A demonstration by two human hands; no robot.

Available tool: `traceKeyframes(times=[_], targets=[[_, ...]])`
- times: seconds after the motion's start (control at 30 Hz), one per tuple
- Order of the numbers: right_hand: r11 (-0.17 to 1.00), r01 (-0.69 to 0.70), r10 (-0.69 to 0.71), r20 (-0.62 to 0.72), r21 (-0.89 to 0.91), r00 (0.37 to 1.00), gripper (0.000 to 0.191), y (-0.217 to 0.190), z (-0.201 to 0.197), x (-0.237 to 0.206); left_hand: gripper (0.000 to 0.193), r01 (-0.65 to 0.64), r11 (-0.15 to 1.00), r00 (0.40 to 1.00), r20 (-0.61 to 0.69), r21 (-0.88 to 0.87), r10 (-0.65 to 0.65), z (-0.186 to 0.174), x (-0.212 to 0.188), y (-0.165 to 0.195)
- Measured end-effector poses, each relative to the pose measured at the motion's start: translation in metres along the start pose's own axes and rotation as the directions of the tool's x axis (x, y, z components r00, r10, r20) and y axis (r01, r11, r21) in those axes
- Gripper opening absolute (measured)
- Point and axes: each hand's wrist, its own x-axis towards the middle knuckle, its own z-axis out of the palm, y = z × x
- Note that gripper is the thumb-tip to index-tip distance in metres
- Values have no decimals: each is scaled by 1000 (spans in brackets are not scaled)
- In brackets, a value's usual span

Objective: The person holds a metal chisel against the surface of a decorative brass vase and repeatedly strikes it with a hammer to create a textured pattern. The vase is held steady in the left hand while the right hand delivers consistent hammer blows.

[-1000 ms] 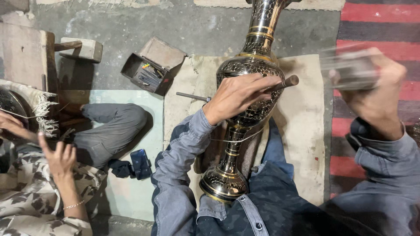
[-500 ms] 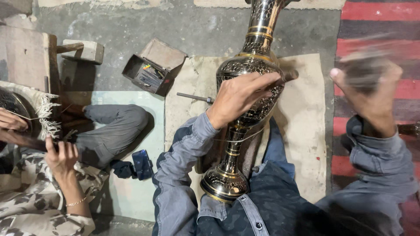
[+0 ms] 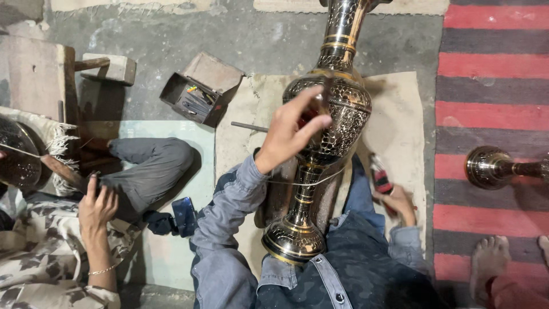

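Left grip [image 3: 294, 129] rests curled on the belly of the vase [image 3: 334, 114], fingers bent over the engraved surface and thumb toward the neck; it seems to pinch a small tool against the metal, though that is too blurred to be sure. Right grip [image 3: 397, 201] is closed round a red-handled tool [image 3: 380, 178], low beside the lap and just right of the stem, apart from the vase.

Largest first: the vase lies with its long axis running away from the person, foot [image 3: 293, 240] in the lap, mouth up at the far edge of view, over a mat [image 3: 400, 114] on the floor. The left hand is on it; the right is near. A second brass piece [image 3: 492, 167] lies on the striped rug [image 3: 492, 74]. An open box [image 3: 197, 94] sits left, and another person's hand [image 3: 96, 206] farther left.
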Motion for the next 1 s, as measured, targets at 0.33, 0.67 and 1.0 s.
traceKeyframes(times=[0.33,0.67,1.0], targets=[[860,485,-475,-590,-155,653,47,-71,-42,5,51,-348,935,888,341,63,308,5,30,14],[543,839,-615,-700,-41,364,31,-130,-84,-14,47,-459,873,776,554,166,303,10,50,15],[736,605,-598,-710,-304,371,35,-112,-94,-29,48,-441,895,764,549,62,339,12,52,6]])
